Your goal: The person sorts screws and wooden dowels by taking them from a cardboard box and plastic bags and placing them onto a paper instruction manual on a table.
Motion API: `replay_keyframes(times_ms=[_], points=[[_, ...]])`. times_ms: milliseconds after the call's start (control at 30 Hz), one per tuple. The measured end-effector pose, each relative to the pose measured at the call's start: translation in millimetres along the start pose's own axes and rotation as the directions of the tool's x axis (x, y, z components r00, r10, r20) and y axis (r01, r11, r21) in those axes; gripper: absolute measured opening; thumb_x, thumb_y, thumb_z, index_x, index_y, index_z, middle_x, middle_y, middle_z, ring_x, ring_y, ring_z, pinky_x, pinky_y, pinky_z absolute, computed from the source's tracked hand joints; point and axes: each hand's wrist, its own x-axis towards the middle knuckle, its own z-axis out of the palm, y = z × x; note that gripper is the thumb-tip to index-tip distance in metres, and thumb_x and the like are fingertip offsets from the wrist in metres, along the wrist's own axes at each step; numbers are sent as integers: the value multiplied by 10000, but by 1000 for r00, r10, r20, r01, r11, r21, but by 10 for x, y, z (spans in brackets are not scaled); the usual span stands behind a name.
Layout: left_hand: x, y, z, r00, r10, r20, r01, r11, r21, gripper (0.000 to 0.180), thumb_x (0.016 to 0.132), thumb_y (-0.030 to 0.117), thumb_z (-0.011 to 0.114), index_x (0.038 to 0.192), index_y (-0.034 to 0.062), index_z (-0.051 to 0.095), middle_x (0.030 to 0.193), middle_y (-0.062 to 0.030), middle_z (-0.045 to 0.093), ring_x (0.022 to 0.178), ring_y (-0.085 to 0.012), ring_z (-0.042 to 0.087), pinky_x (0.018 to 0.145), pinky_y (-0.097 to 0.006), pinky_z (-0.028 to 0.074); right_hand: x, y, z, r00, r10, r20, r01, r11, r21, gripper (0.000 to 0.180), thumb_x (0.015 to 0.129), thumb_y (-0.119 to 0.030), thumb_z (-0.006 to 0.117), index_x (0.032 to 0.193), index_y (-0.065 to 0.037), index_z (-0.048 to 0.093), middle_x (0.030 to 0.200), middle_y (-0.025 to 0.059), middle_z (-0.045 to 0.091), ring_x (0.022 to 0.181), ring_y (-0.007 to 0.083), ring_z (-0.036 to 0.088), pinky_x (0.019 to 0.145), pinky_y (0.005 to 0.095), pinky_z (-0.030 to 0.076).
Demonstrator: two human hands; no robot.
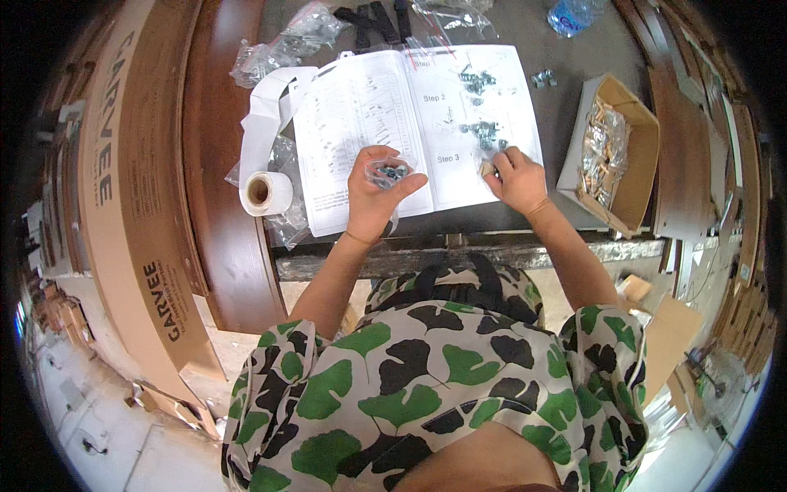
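An open instruction booklet (352, 123) with printed diagrams lies in front of me. Above its left page my left hand (370, 197) is closed around a small clear plastic bag (390, 172), its mouth facing up and small dark metallic fasteners inside. Over the lower right page, the fingers of my right hand (523, 185) are bent together; a small pale piece shows at their tips, too small to name. Dark metallic fasteners (478, 79) sit in a cluster on the right page, with a second cluster of fasteners (484, 135) closer to my right hand.
An open cardboard box (648, 156) holding bagged wooden dowels stands at the right. Left of the booklet are a white label roll (266, 193) and clear plastic bags (287, 45). A few fasteners (543, 78) and a water bottle (574, 15) are farther back. A long carton (135, 164) stands at the left.
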Motion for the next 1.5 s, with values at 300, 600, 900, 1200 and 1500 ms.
replay_keyframes(times_ms=[300,600,900,1200,1500], points=[[9,-28,160,998,51,43,-51,999,-4,466,670,39,788,1028,51,491,864,-39,574,783,-114,570,668,-234,480,16,54,81,903,304,-305,-163,897,411,211,773,-228,652,865,-76,539,720,77,512,550,229,569,484,316,467],[67,-145,642,950,123,287,-133,991,13,529,633,111,839,1015,65,476,851,-37,586,796,-103,569,687,-250,478,219,-29,-671,788,254,560,41,-930,364,242,894,-253,471,899,-28,560,860,130,590,479,101,416,366,218,333],[141,-104,784,941,158,300,-161,987,-14,617,574,246,872,1010,33,491,943,-59,573,868,-138,553,769,-280,457,688,-596,-933,639,485,597,-133,-695,706,206,927,-216,502,965,-21,553,900,96,596,774,178,597,614,258,520],[153,-121,682,921,212,326,-224,975,-3,605,599,186,859,1042,41,474,1005,-46,570,934,-135,548,824,-288,448,720,-626,-965,728,380,570,-88,-773,628,402,962,-300,393,1093,65,501,1086,216,544,1065,329,547,923,434,471],[146,-42,770,929,230,289,-201,971,-129,639,583,164,858,1088,35,489,1043,-62,566,979,-149,536,870,-298,425,648,-726,-1046,820,414,396,-192,-453,871,356,946,-285,452,1058,41,543,1070,164,585,1042,281,554,931,396,416]])
